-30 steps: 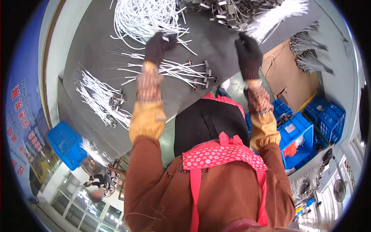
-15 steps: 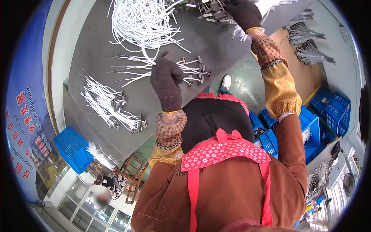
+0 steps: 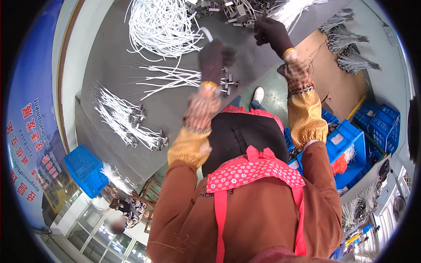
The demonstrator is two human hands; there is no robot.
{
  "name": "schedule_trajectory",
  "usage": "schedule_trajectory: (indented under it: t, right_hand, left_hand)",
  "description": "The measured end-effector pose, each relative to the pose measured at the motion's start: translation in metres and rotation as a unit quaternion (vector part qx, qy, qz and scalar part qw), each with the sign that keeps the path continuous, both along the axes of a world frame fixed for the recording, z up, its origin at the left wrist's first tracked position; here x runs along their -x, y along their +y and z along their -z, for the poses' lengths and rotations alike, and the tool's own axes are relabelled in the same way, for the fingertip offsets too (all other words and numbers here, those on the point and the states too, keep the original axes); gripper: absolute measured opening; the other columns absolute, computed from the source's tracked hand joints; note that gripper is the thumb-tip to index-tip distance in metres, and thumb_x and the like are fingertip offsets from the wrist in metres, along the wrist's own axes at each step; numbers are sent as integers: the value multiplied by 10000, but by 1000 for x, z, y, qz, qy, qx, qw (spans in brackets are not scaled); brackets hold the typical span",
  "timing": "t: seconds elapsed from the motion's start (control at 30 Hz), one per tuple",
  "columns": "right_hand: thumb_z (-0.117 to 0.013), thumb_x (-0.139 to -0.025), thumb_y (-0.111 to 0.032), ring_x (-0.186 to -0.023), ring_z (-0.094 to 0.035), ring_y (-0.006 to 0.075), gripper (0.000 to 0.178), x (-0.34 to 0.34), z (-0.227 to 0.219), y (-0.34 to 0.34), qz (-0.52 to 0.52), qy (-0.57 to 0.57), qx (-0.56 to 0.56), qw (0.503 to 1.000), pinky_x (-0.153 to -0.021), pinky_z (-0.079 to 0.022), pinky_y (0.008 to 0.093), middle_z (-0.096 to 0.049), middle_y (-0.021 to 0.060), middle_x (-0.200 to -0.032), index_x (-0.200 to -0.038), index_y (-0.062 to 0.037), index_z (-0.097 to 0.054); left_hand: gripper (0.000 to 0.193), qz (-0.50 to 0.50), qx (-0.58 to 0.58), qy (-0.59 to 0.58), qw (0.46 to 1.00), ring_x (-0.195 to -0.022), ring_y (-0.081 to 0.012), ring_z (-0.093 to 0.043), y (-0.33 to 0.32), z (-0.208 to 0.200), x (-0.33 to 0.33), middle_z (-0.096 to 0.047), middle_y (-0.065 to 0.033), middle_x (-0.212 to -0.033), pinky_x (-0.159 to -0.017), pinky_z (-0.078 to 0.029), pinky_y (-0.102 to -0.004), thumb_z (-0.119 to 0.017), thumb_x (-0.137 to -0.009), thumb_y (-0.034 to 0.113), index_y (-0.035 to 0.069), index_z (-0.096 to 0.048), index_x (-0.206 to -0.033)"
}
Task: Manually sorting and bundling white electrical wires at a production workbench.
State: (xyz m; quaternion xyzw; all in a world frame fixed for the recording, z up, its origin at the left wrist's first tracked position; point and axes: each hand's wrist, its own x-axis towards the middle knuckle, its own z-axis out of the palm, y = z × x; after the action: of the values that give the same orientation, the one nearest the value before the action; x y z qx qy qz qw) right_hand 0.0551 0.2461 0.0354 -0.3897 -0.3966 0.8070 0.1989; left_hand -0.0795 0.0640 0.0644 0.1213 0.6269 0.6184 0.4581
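Observation:
My left hand (image 3: 214, 59), in a dark knitted glove and blurred by motion, is closed on a white cable (image 3: 205, 32) that bends up from its fingers. It hovers over a row of white cables (image 3: 171, 76) whose grey connectors (image 3: 229, 81) point to the right. A big coiled heap of white cable (image 3: 160, 28) lies just beyond, to the left. My right hand (image 3: 272, 35), gloved alike, has its fingers curled together beside a pile of grey connectors (image 3: 243, 13); whatever they may pinch is hidden.
More finished-looking cables (image 3: 125, 116) lie at the left of the dark table (image 3: 103, 59). White cables (image 3: 294, 11) spread at the far right. Cable bundles (image 3: 351, 39) rest on cardboard (image 3: 335, 70). Blue crates (image 3: 346, 140) stand at right, another blue crate (image 3: 83, 168) at lower left, near a person (image 3: 127, 210).
My left hand has moved right and away from me, with the white cable. My right hand has drawn back from the connector pile, toward me.

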Motion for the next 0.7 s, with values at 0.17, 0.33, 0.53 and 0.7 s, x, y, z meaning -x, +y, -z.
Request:
schedule_trajectory:
  t: [0.17, 0.33, 0.53, 0.7]
  right_hand:
    - [-681, -923, -294, -578, -602, 111, 309, -45, 22, -66, -37, -281, -365, 887, -527, -482, 265, -658, 45, -711, -1027, -5, -721]
    - [-711, -761, -58, -595, -584, 174, 150, -224, 28, -154, -116, -194, -371, 901, -515, -438, 280, -608, 66, -727, -910, -36, -717]
    - [-681, -795, 21, -666, -570, 222, 65, -416, 34, -203, 52, -291, 207, 933, -585, -437, 327, -572, 68, -707, -806, -14, -628]
    - [-668, -800, 51, -701, -581, 234, 107, -445, 26, -208, -111, -309, -321, 888, -609, -453, 317, -584, 94, -768, -779, -11, -583]
  left_hand:
    - [263, 8, -201, -127, 971, -893, -232, -710, 110, 79, -39, -713, -185, -972, -748, -580, -329, -510, -984, 176, -24, -680, -1002]
    - [338, -67, -46, -243, 967, -572, -193, -644, 131, 106, -35, -685, -91, -742, -448, -476, -331, -567, -1000, 366, 49, -651, -916]
    - [445, -34, -162, -222, 961, -588, -273, -681, 103, 114, -28, -716, -154, -802, -470, -547, -351, -455, -1046, 402, -6, -611, -965]
    - [257, -26, -118, -165, 979, -771, -221, -708, 83, 80, -3, -724, -103, -926, -644, -567, -368, -520, -1014, 309, 83, -614, -1093]
